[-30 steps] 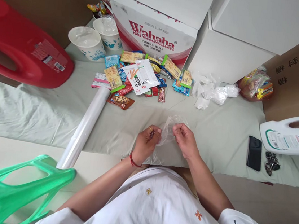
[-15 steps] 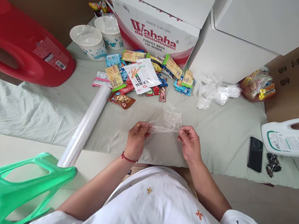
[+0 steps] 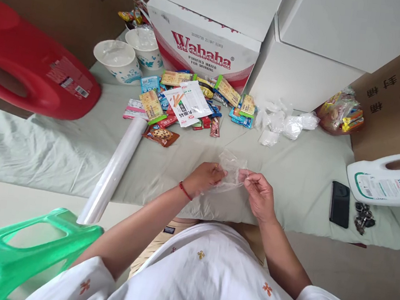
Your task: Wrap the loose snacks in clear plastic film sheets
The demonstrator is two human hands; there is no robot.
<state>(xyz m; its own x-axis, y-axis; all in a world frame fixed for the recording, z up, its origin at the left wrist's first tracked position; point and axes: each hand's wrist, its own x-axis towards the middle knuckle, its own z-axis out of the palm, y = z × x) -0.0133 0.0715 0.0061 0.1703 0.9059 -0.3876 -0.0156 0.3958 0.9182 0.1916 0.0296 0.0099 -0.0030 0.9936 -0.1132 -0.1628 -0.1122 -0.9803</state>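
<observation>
A thin, clear plastic bag (image 3: pixel 233 171) is stretched between my two hands, low over the cloth-covered surface (image 3: pixel 182 179). My left hand (image 3: pixel 207 176), with a red string on the wrist, pinches the bag's left side. On its right edge, the fingers of my right hand (image 3: pixel 259 189) are closed. Beyond the bag lies a pile of small wrapped snacks (image 3: pixel 187 102), with a cookie packet (image 3: pixel 161 135) nearest me. Several crumpled clear plastic bags (image 3: pixel 285 121) sit to the right of the pile.
A roll of clear plastic (image 3: pixel 113 171) lies at the left by a green stool (image 3: pixel 46 243). Paper cups (image 3: pixel 118 62), a red jug (image 3: pixel 32 61) and a Wahaha box (image 3: pixel 205 48) stand behind. A phone (image 3: pixel 339 204), keys (image 3: pixel 363 218) and a white bottle (image 3: pixel 388 178) are on the right.
My left hand has moved right, closer to my right hand, and turned. The bag between them is no longer pulled taut sideways and now bunches up. My right hand has shifted slightly.
</observation>
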